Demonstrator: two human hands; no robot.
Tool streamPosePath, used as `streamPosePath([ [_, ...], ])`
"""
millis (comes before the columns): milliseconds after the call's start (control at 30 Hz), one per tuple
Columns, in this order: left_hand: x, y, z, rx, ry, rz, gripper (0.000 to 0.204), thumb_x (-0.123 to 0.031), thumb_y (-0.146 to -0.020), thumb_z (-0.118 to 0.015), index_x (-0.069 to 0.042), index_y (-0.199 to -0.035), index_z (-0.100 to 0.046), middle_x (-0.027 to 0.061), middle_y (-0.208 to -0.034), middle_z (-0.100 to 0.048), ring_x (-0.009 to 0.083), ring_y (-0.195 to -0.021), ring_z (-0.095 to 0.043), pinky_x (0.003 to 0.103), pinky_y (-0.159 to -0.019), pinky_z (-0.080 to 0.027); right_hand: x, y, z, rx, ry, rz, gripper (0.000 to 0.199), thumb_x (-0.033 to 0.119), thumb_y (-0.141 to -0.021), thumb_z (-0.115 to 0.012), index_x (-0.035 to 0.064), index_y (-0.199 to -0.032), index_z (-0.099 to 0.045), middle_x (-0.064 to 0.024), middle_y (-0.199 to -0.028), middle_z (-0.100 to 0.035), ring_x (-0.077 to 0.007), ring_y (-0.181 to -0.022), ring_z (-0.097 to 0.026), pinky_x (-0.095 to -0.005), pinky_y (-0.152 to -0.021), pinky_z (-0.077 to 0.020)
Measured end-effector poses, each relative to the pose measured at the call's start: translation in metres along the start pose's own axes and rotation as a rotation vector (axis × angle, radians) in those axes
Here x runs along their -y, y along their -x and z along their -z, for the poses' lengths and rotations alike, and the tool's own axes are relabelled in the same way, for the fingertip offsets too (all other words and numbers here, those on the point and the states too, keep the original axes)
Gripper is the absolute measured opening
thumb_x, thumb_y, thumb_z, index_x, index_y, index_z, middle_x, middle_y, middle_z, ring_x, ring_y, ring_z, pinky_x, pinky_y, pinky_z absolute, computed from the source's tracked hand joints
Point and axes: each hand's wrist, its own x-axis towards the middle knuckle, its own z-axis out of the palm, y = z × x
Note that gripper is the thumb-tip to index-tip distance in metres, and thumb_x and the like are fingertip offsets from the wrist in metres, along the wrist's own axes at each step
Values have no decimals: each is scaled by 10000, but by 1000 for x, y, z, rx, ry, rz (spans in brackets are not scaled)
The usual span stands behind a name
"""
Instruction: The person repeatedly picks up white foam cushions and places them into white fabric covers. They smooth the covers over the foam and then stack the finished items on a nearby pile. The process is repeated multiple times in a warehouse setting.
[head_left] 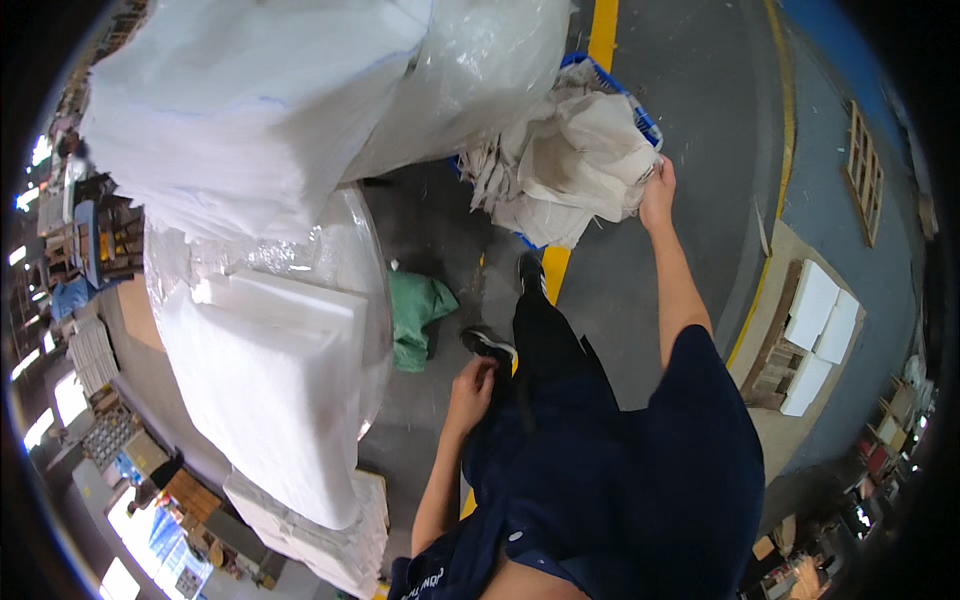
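1. The person's right hand is reaching out at arm's length, fingers closing on the edge of a heap of crumpled off-white cloth sheets.
2. The heap is sitting in a blue plastic crate on the grey floor, just beyond the person's black shoes.
3. The left hand is hanging by the thigh, fingers loosely curled and holding nothing that I can see.
4. Tall stacks of white foam sheets in clear plastic wrap are standing close on the left; a green rag is lying beside them.
5. Risk, as I judge it: a pull on one edge could be dragging the whole heap over the crate rim, and the rag is lying close enough underfoot to trip on.
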Motion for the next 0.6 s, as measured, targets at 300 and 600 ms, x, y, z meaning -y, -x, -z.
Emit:
streamPosePath([
  [300, -260, -82, -19, -365, -172, -1105, 581, -70, -828, -713, 19, -1338, -449, 207, -1221, -543, 384, -1134, -541, 404, -1016, -407, 306, 181, -67, 574, 674, 599, 577, 105, -809, -726, 63, -1307, -437, -202, -1192, -607, -330, -1128, -615, -400, -935, -471],
  [600, -329, 7, 89, -289, -400, -1239, 367, 14, -761, -590, -61, -1115, -655, 249, -793, -661, 416, -772, -673, 437, -669, -508, 361, 259, -6, 264, 1159, 891, 500, -71, -791, -591, 146, -1241, -568, -113, -1181, -635, -373, -1100, -605, -433, -925, -506],
])
